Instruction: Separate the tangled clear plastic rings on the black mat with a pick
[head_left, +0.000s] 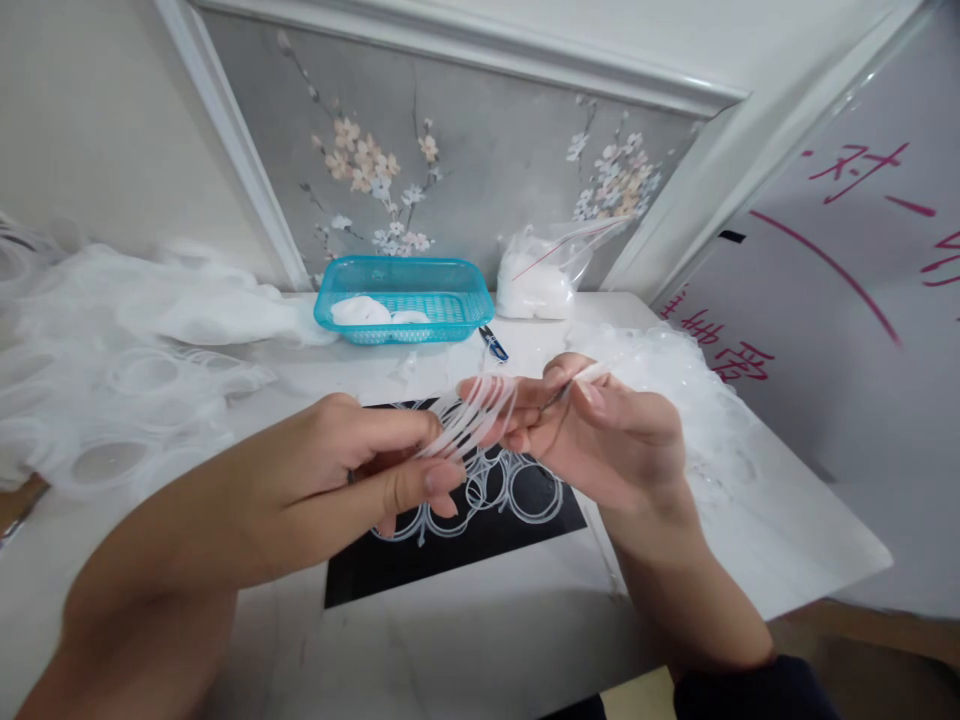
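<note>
My left hand point(375, 480) is closed on a bundle of thin, translucent white rings point(472, 415), with thumb and fingers pinching their near side. The far side of the bundle loops over fingertips of my right hand point(615, 430). Thumb and fingers of that hand are pressed together on a slim dark metal tool point(555, 398), mostly hidden, so its exact kind does not show. A white strip or tip sticks out by the right thumb. Below both hands lies a black mat point(352, 575) with several more white rings point(535, 490) on it.
A turquoise basket point(480, 300) with white pieces in it stands at the back, beside a clear zip bag point(540, 285) of white material. Blue-handled snips point(495, 345) lie before them. White rings heap up on the left point(135, 400) and right point(697, 420) of the table.
</note>
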